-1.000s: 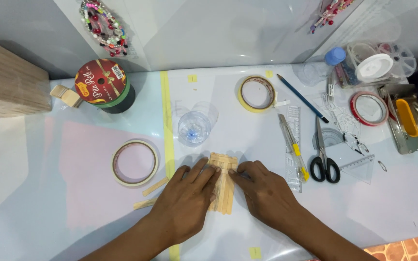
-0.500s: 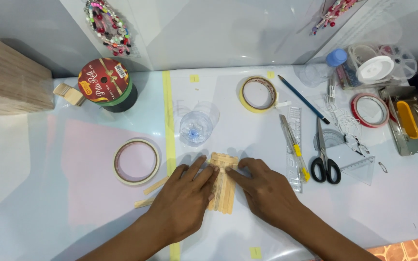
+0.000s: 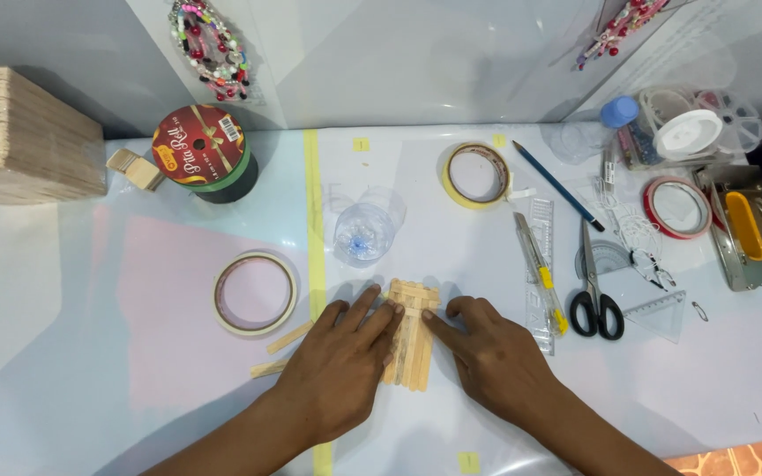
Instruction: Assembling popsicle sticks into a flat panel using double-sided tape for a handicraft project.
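We see both hands pressed flat on a small raft of wooden craft sticks that lies near the front middle of the white bench. The left hand covers the left side of the raft, its fingers spread and laid down on the sticks; the right hand lies against the right side, with its fingertips touching the edge. Neither hand grips anything (they only press down). Two loose sticks lie just beside the left hand, partly under it.

A roll of pale masking tape rests to the left of the raft, and a clear plastic cup lies on its side just behind it. A second tape roll sits further back. To the right we find a cutter knife, black-handled scissors and a blue pencil. At the far left stands a big block of stacked sticks, and near it a spool of red and green ribbon.
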